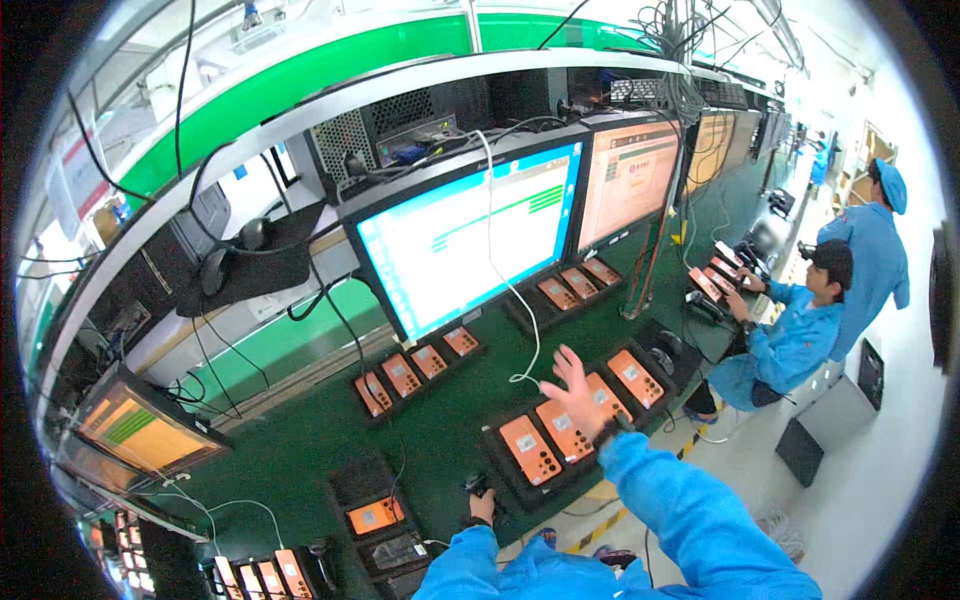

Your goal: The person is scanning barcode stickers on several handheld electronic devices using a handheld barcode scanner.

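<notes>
My right hand (575, 397) reaches over a black tray (508, 490) that holds several orange phones, its fingers spread apart. Below it lie an orange phone (530, 450) and another orange phone (562, 432); the hand and wrist partly cover the phones beyond. A thin white cable (533, 325) hangs from the monitor's top, and its lower end meets my thumb; whether it is pinched I cannot make out. Left of the tray, my left hand (482, 507) is closed around a small black handheld scanner (475, 486), mostly hidden by the fingers.
A lit monitor (470, 235) stands behind a row of orange phones (400, 373). Another black holder (365, 480) carries an orange phone (375, 515). More phones (290, 572) sit lower left. To the right, a co-worker in blue (800, 330) handles phones at the same green bench (440, 440).
</notes>
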`<state>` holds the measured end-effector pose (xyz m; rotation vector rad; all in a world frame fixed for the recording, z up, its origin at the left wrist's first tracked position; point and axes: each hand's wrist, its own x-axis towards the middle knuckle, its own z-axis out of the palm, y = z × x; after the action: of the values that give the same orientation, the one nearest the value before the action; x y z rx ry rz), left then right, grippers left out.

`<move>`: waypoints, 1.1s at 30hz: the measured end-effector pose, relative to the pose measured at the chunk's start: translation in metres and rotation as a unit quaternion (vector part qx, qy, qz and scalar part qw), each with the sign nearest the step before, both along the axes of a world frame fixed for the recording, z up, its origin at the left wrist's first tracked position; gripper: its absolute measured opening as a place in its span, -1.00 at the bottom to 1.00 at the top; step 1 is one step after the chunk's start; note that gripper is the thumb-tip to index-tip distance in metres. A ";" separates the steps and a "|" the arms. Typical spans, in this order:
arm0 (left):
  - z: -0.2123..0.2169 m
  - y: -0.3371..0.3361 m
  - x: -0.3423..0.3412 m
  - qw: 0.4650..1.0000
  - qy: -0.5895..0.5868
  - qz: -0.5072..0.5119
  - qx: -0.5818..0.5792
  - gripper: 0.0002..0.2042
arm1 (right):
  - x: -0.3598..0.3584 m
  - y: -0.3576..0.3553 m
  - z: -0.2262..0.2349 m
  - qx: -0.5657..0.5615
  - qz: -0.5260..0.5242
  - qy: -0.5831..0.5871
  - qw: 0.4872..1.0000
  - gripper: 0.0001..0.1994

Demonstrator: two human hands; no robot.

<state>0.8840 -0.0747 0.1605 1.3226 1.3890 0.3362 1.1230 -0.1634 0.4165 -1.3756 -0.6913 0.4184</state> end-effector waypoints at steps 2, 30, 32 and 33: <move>0.002 -0.007 -0.007 0.991 -0.095 0.067 -0.073 -0.66 | 0.017 0.032 0.014 0.058 0.045 -0.006 0.997 -0.23; 0.198 -0.097 0.093 0.999 -0.026 0.030 0.022 -0.72 | 0.165 -0.276 -0.139 -0.285 0.066 0.216 0.932 -0.70; 0.176 -0.092 0.082 0.998 -0.065 0.025 -0.012 -0.71 | 0.151 -0.240 -0.122 -0.083 0.083 0.360 0.926 -0.79; 0.174 -0.090 0.083 0.997 -0.072 0.027 -0.014 -0.71 | 0.146 -0.221 -0.116 -0.086 0.084 0.353 0.928 -0.79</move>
<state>0.9672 -0.1644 0.3349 1.2156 1.3052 0.4383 1.2687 -0.3844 0.3001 -1.2094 -0.1720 1.0682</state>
